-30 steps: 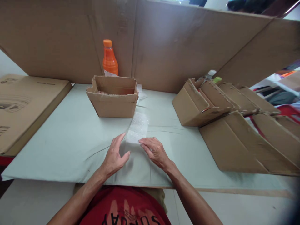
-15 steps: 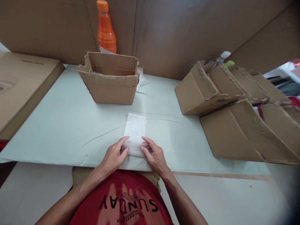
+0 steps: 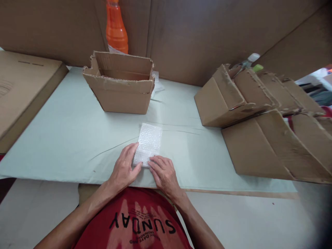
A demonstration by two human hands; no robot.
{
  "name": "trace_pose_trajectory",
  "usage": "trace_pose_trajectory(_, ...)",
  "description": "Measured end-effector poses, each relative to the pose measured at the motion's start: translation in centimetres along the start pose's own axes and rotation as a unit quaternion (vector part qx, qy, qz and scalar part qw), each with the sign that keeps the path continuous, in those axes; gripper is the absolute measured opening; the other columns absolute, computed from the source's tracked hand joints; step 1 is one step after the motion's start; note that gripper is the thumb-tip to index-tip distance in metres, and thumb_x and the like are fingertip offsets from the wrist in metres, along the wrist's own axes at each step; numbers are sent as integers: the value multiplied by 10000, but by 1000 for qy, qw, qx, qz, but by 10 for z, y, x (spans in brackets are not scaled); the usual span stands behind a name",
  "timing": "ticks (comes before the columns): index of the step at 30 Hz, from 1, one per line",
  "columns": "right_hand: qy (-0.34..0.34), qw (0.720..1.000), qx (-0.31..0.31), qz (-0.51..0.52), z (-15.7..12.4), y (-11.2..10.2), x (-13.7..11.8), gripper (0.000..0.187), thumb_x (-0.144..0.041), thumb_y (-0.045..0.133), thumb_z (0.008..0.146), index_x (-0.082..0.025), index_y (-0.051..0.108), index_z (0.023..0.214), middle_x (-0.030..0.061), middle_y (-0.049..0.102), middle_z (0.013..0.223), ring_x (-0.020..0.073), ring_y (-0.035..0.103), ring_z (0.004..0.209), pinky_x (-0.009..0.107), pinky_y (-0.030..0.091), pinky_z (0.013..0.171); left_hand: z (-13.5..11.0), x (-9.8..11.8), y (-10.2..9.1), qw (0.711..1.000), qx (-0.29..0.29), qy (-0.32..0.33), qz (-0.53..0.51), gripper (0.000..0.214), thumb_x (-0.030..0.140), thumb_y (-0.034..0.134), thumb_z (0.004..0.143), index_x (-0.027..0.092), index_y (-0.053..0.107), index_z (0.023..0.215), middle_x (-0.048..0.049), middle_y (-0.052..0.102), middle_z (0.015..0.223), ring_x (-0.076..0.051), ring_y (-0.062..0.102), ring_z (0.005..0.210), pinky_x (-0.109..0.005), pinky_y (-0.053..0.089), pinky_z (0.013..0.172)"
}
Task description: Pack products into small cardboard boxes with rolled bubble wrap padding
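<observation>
A small rectangular piece of bubble wrap [image 3: 148,141] lies flat on the pale green sheet [image 3: 64,138] covering the table. My left hand [image 3: 125,167] rests at its near left corner, fingers stretched forward, thumb touching the edge. My right hand [image 3: 163,173] lies flat at the near right edge, fingertips on the wrap. Neither hand grips it. An open cardboard box [image 3: 120,83] stands just beyond the wrap.
An orange bottle [image 3: 116,29] stands behind the box against a tall cardboard wall [image 3: 197,38]. A flat carton [image 3: 18,90] lies at the left. Several torn, folded cardboard boxes [image 3: 259,121] are stacked at the right, with a bottle top [image 3: 252,57] behind them.
The bubble wrap was drawn toward me from beside the box. My hands moved from pinching its near end to resting flat at its near edge. The camera tilted down.
</observation>
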State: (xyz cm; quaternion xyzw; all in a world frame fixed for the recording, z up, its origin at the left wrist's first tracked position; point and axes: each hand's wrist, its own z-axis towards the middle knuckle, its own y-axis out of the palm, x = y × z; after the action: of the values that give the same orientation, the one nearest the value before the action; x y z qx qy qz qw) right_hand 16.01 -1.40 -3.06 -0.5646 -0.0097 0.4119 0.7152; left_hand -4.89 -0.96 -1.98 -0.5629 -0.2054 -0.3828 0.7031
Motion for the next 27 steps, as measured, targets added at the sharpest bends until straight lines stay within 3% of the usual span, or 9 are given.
trace_pose_trajectory(2,0,1000,12,24,4,-3,1,223,-134,530,982,-209,685,1123,83,768,1063,237,690,1019,404,533,844,-8,1,-7,998,-22,64,5,643,198,606,881,214,393,1488,-161,552,1416,-291,511,1320,-486,465,1075)
trace_pose_trajectory(4,20,998,5,67,7,-7,1,220,-162,511,1001,-210,695,1113,68,776,987,212,711,912,371,557,803,-15,2,-12,996,-59,69,-4,612,177,587,890,219,417,1477,-133,637,1297,-269,575,1227,-470,491,1038)
trace_pose_trajectory(7,81,987,-16,136,10,-12,-2,216,-210,513,1009,-232,704,1108,50,778,986,185,729,878,324,585,793,-19,1,-13,997,-76,-5,-24,491,182,530,926,196,498,1415,-86,716,1085,-201,662,949,-363,555,872)
trace_pose_trajectory(9,105,985,6,137,11,-12,-3,204,-222,531,1000,-239,699,1114,55,767,1027,191,727,934,328,587,823,-17,-1,-11,995,-73,-62,-34,446,210,523,931,170,539,1375,-73,727,1034,-175,666,852,-318,560,805)
trace_pose_trajectory(13,71,992,97,41,7,-15,-5,182,-206,590,963,-229,672,1125,95,722,1080,229,679,998,398,549,851,-7,-4,-2,991,-76,-110,-18,478,222,532,901,158,545,1374,-30,713,895,-158,645,737,-285,547,712)
trace_pose_trajectory(15,36,996,79,16,4,-16,-6,196,-195,606,950,-225,658,1137,100,715,1092,235,662,1000,403,528,833,-3,-6,2,992,-62,-107,3,485,219,536,889,162,546,1371,-32,708,903,-160,643,734,-293,549,726)
trace_pose_trajectory(20,-15,999,-30,-14,3,-7,-6,302,-204,612,946,-197,619,1248,125,687,1280,287,589,1219,458,478,943,-3,-7,6,996,-23,-78,48,454,201,521,909,171,536,1362,-60,691,963,-181,657,809,-337,564,813)
trace_pose_trajectory(23,-17,999,-34,-26,9,-2,-2,299,-155,560,967,-200,626,1255,109,709,1262,275,600,1221,454,462,950,-6,-4,1,998,-11,-46,46,459,192,536,918,189,507,1376,-103,657,1134,-216,653,1018,-370,558,904)
trace_pose_trajectory(27,-16,999,-41,-23,17,-3,3,338,-132,511,984,-230,629,1285,90,717,1263,259,610,1214,454,456,960,-13,-2,-9,999,-18,21,33,547,169,594,878,209,469,1410,-152,535,1395,-281,528,1276,-466,482,1069)
